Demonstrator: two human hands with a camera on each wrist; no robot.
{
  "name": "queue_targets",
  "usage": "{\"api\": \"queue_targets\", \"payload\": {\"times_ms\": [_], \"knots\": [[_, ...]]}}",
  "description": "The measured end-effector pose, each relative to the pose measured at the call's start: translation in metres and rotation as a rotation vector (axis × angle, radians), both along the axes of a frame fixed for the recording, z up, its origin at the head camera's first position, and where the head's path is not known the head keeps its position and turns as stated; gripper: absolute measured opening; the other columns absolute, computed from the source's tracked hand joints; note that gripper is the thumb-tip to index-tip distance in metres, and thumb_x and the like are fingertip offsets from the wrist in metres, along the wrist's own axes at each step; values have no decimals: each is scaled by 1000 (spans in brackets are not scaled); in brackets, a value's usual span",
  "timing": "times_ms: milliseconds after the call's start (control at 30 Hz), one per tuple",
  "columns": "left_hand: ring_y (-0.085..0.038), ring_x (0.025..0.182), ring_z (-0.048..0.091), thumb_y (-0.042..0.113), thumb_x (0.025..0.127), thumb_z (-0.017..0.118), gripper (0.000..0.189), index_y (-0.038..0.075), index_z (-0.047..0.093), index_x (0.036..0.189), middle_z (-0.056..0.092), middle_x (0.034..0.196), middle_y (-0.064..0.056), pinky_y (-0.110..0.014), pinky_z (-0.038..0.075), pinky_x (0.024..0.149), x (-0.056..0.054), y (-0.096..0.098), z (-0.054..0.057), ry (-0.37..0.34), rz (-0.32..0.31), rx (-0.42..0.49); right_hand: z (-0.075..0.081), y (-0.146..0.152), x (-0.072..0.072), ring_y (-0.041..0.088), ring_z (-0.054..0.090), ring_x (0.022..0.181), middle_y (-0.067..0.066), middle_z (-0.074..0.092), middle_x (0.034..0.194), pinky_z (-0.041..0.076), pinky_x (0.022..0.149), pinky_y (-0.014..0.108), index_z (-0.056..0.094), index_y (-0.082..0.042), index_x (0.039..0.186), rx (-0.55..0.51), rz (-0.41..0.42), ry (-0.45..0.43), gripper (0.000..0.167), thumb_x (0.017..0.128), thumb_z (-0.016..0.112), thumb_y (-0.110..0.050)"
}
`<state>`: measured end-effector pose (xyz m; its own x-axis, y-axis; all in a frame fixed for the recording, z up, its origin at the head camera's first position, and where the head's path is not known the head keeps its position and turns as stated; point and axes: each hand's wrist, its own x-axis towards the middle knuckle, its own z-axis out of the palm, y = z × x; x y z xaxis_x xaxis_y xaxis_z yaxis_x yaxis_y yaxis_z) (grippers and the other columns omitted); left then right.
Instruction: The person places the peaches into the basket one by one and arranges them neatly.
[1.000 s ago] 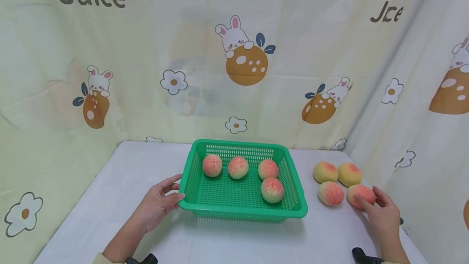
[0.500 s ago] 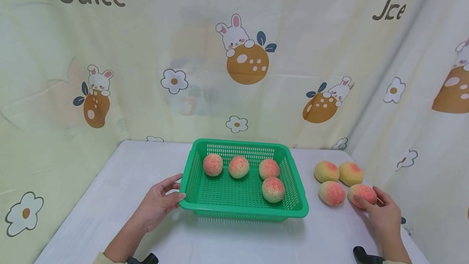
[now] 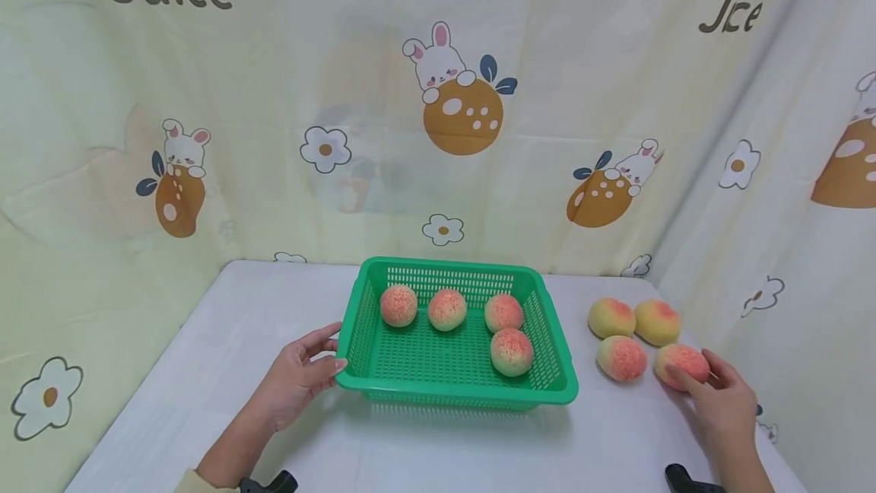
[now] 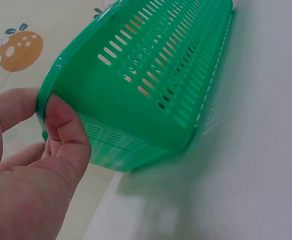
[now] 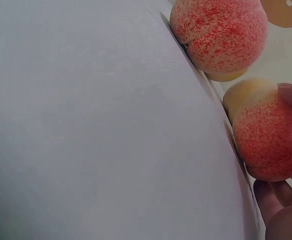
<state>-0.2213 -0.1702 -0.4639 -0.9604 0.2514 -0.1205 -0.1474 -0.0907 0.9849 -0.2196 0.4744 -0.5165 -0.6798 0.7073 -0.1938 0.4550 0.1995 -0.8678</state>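
A green plastic basket [image 3: 424, 386] sits mid-table in the head view with several peaches [image 3: 447, 310] inside. My left hand [image 3: 297, 380] pinches its near left corner; in the left wrist view the thumb and fingers close on the rim [image 4: 48, 82]. At the right edge of the table my right hand [image 3: 727, 402] holds a red-and-cream peach [image 3: 682, 366], thumb on the near side and fingers round the far side. The right wrist view shows this peach [image 5: 270, 137] low against the white tabletop. Just left of it lies another reddish peach [image 3: 622, 358].
Behind the held peach are two yellow peaches with red blush [image 3: 612, 318]. White cloth covers the table [image 3: 274, 295]. A patterned curtain [image 3: 520, 196] hangs along the back and right side. A dark device [image 3: 687, 480] shows by the right wrist.
The head view has shifted slightly. My right hand and its peach have edged a little to the right, widening the gap to the neighbouring peach. The left hand keeps its place on the basket.
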Motion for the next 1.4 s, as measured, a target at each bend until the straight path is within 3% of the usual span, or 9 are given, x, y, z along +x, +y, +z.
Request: {"api": "queue_targets", "payload": {"times_ms": [300,667,867,1067,1400], "knots": [[-17,100,66,2,94,69,71,9,38,157,49,130,-16,-26,62,84,-1,-1,-1,-10,15,7,8,-6,8,30,28,154,7,26,170,32,124,49,27,-32,163,-16,21,24,105,77,81,-62],[-17,99,66,1,93,70,71,11,40,157,50,128,-14,-27,62,84,-2,-1,-2,-22,28,19,24,-21,18,26,31,154,6,32,168,37,119,33,32,-31,161,35,45,46,94,83,78,-56],[-18,102,65,1,95,68,69,11,39,157,49,131,-16,-26,61,84,-1,1,0,-26,26,15,30,-27,23,27,32,153,6,33,168,48,105,21,33,-29,161,50,79,36,93,84,79,-54],[-18,102,66,1,95,67,68,11,40,157,51,129,-14,-27,62,85,-1,2,-1,-22,21,14,36,-30,26,27,33,153,6,33,168,54,79,8,32,-29,161,35,101,39,94,83,80,-52],[-17,100,67,1,96,67,69,11,39,157,50,128,-14,-26,62,85,1,2,0,-25,21,23,43,-37,31,23,37,150,2,36,166,51,70,2,37,-30,159,44,137,73,92,82,83,-48]]}}
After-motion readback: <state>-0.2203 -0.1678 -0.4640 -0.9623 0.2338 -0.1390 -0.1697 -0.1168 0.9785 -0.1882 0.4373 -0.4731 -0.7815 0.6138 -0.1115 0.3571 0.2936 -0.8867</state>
